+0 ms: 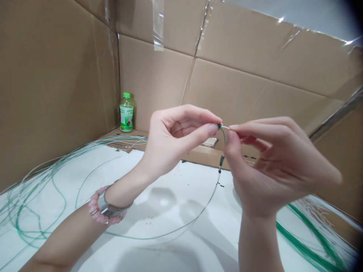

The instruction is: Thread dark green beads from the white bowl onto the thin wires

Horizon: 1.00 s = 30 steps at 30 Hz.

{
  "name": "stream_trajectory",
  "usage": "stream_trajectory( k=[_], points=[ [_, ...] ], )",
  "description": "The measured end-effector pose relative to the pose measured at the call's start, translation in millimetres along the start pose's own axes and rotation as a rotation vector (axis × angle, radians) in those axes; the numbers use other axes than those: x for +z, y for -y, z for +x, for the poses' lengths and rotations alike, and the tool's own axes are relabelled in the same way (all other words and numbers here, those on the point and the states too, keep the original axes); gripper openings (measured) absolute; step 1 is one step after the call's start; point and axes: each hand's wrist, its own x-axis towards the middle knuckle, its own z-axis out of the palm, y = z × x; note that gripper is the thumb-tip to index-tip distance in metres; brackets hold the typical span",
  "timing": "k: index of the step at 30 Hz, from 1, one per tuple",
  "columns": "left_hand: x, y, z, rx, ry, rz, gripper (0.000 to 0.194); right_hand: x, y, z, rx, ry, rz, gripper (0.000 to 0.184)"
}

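My left hand (181,136) pinches a small dark green piece (220,125) between thumb and forefinger, near the middle of the view. From it a short white strand (225,127) runs to my right hand (263,151), whose thumb and forefinger are closed on it. A green cord (224,136) curves down from the pinch, passing behind the right thumb. Below it hangs a dark green coiled or knotted part (221,161) with a small dark bead (219,171) under it. A thin green line (170,237) loops from there across the white surface to the left.
Loose green strands (42,181) lie in loops on the left of the white table (159,211). Green bundles (309,238) and white strands (320,215) lie at the right. A green-capped bottle (126,113) stands in the back corner by cardboard walls (159,83).
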Motion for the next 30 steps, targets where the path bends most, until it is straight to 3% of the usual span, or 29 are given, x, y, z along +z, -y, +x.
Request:
stream_trajectory(
  k=[4,8,15,21,30],
  points=[
    [0.5,-0.3,-0.6,0.012,0.012,-0.018,0.01,-4.0,-0.8,2.6,-0.044,-0.009,-0.002,0.022],
    [0.8,-1.2,-1.3,0.018,0.024,-0.05,0.014,-7.1,1.1,3.8,0.018,0.124,-0.048,0.021],
    [1.5,-1.5,-0.9,-0.001,-0.003,-0.026,0.011,0.4,0.9,1.7,-0.031,-0.02,-0.04,0.018],
    [1.0,-1.3,-1.0,-0.011,-0.004,0.002,0.004,-0.9,-0.3,1.0,-0.017,0.013,-0.012,0.018],
    [1.9,-2.0,-0.7,0.001,0.002,-0.056,0.012,-7.3,-0.5,2.1,-0.014,0.083,-0.046,0.024]
  ],
)
